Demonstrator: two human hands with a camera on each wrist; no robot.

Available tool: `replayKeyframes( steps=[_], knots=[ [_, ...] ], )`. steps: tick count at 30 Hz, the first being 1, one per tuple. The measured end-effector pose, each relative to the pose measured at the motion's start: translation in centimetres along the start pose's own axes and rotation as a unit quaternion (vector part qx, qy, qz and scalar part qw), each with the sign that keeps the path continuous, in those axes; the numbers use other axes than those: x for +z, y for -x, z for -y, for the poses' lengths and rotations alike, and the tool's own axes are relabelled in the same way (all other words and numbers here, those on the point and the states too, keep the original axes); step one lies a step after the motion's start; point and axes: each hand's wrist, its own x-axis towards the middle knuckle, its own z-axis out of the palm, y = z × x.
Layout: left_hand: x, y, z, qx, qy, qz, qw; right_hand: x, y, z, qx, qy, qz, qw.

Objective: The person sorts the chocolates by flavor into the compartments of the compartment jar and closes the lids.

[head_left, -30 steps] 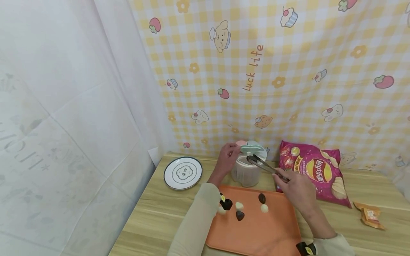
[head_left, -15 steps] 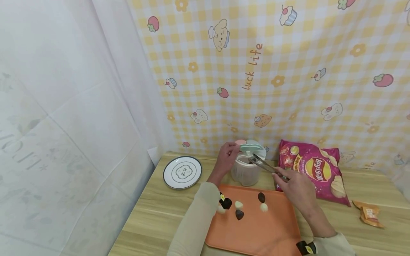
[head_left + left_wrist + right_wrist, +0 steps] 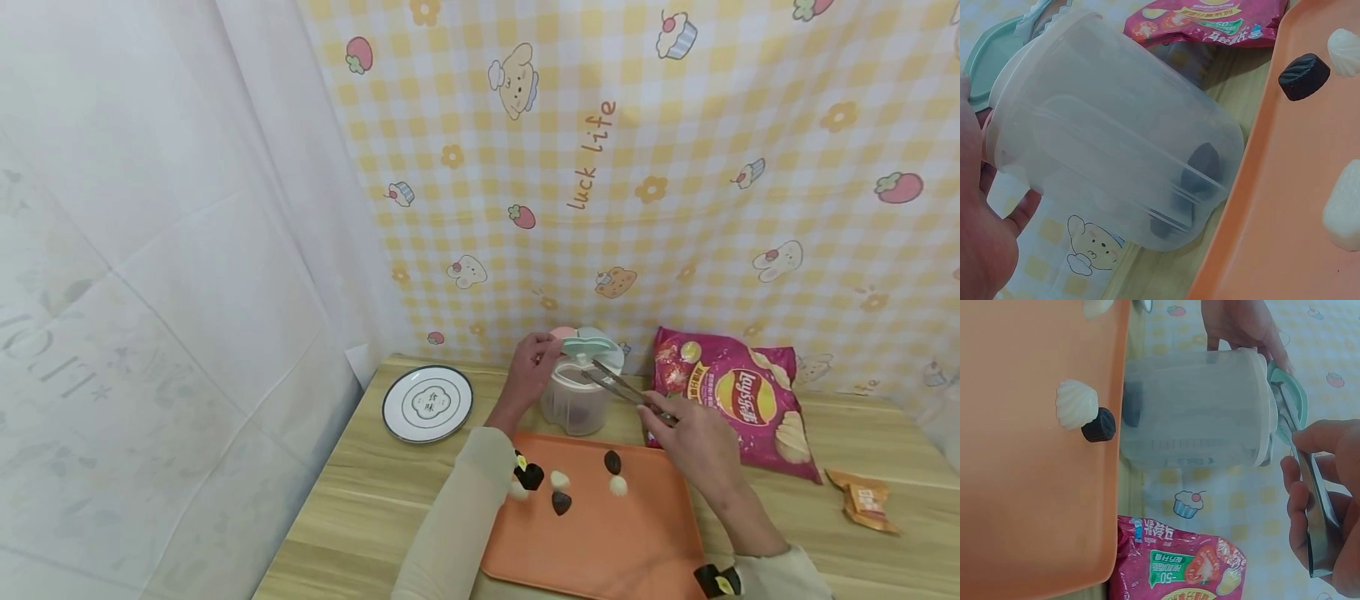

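We take the translucent jar [image 3: 574, 406] as our landmark; it stands on the wooden table [image 3: 360, 508], just behind the far edge of the orange tray [image 3: 600, 542].

Our left hand [image 3: 531, 369] is at the jar's left upper rim, its fingers curled against the mint-green lid [image 3: 592, 343], which is tipped up above the mouth. The left wrist view shows the palm [image 3: 985, 206] and fingertips touching the jar wall near the rim.

Our right hand [image 3: 690, 446], right of the jar, closes its fingers and thumb around the handle end of metal tongs [image 3: 618, 387]. The tong tips reach the jar's mouth under the lid. We cannot tell whether the tips pinch anything.

The head view shows dark and white chocolates [image 3: 558, 492] on the tray in front of the jar, a plate [image 3: 427, 404] well to its left, and a pink chip bag [image 3: 738, 400] to its right. The left wrist view alone shows dark pieces [image 3: 1200, 172] at the jar's bottom. The right wrist view alone shows our fingers [image 3: 1300, 506] wrapped on the tongs' shaft [image 3: 1316, 512].
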Motion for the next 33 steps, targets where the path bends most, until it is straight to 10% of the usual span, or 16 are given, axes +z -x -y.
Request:
replayKeyframes(
  steps=[33],
  knots=[
    [0.2,0.0,0.0,-0.032,0.006,-0.004,0.9995,-1.5,3.5,-4.1,-0.013,-0.023,0.048,0.998]
  ],
)
